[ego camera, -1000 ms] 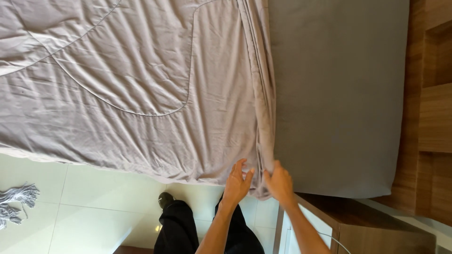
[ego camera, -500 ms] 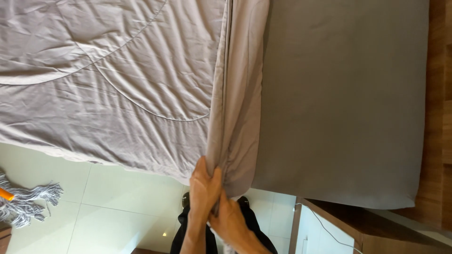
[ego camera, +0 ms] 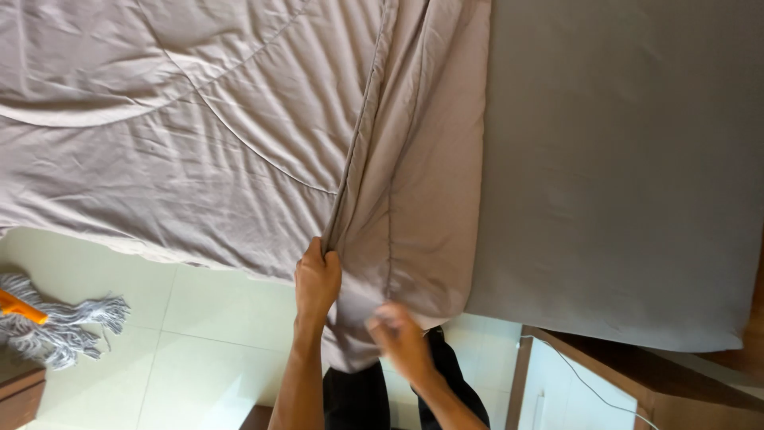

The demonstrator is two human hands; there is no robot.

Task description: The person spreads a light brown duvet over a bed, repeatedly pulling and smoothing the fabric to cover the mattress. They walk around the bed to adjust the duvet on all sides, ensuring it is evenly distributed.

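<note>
Left hand [ego camera: 317, 279] fingers clamped on quilt [ego camera: 199, 135] fold; right hand [ego camera: 400, 338] motion-blurred, grip unreadable; bed [ego camera: 621, 175] cut off.

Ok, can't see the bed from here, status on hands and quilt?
Left hand gripping the quilt at its folded edge. Right hand blurred beside the flap, grip unclear. Grey sheet bare on the right. Mop on the floor, apart.
</note>
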